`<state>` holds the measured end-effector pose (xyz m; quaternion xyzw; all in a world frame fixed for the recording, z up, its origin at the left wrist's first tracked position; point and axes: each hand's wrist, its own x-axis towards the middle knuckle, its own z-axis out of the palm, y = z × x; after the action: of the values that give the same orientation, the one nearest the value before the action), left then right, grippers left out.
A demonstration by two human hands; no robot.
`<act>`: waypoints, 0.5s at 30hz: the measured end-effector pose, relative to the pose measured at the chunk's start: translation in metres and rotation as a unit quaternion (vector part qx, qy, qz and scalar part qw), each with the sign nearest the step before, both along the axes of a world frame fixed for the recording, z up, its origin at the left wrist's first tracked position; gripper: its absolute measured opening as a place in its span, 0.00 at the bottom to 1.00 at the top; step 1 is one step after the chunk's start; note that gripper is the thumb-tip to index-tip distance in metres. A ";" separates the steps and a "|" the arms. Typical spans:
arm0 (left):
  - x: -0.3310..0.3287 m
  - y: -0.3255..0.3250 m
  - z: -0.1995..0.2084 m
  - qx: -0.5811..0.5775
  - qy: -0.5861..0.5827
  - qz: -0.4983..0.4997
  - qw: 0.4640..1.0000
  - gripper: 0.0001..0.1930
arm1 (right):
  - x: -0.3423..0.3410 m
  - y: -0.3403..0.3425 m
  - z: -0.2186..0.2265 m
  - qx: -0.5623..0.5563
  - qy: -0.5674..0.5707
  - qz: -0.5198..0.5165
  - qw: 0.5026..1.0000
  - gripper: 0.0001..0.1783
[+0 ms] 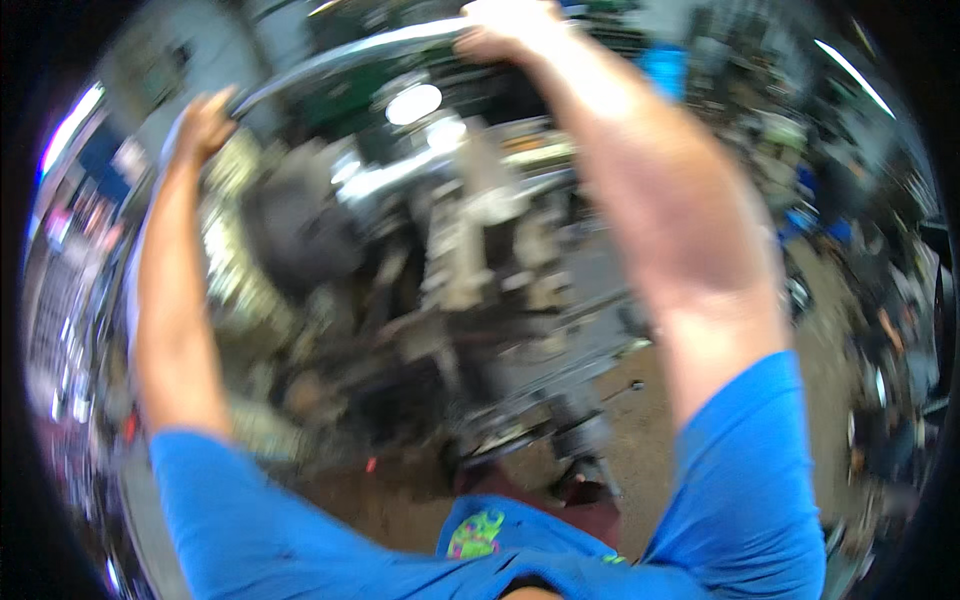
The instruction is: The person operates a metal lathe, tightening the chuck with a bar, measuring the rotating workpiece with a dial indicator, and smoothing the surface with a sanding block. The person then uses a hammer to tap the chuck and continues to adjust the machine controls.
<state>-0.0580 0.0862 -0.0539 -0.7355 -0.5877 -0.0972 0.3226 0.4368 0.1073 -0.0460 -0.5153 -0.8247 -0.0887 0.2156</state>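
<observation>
Motion blur throughout. Right hand (505,32) at 12 o'clock, glare-washed, at picture's upper edge; covers upper end of pale bar (350,58), so whether bar runs past it cannot be told. Bar at 11 o'clock, beyond blurred machine (470,260), whose details hard to make out. Long axis roughly 8-to-2 o'clock; looks bowed, though lens bends edges. Left hand (207,122) at 10 o'clock. Hands well apart, both clamped on bar.
</observation>
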 end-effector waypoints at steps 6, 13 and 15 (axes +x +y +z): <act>-0.052 -0.044 -0.040 -0.035 -0.068 -0.029 0.997 0.38 | 0.007 -0.052 0.010 -0.041 -0.071 -0.022 0.996 0.16; 0.018 -0.130 -0.027 -0.079 0.040 -0.115 0.989 0.33 | 0.192 -0.065 0.009 -0.004 -0.029 -0.161 0.987 0.12; 0.061 -0.149 -0.025 -0.084 0.015 -0.141 0.986 0.31 | 0.285 -0.105 -0.002 0.017 0.000 -0.200 0.980 0.11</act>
<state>0.0027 -0.0630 -0.0792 -0.8369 -0.4792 -0.0811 0.2519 0.7220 0.0026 -0.0483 -0.6664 -0.7031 -0.1438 0.2022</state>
